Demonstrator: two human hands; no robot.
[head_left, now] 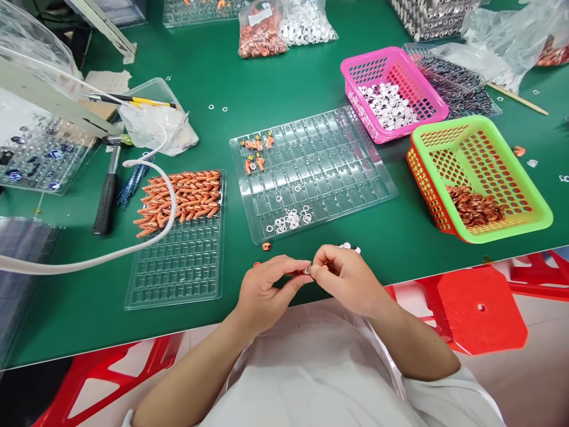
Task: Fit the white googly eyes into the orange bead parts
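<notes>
The step in hand appears to be fine manipulation, the left grip (265,290) and right grip (351,279) both pinching a small grey part (307,270) near the front edge of the tabletop (200,65); the next move likely calls for steady, precise fingertip alignment.

A green tabletop (191,89) ran toward twelve o'clock; a red stool (489,329) (its seat pierced) stood at four above pale flooring (540,376), red framework (73,382) at eight.
</notes>
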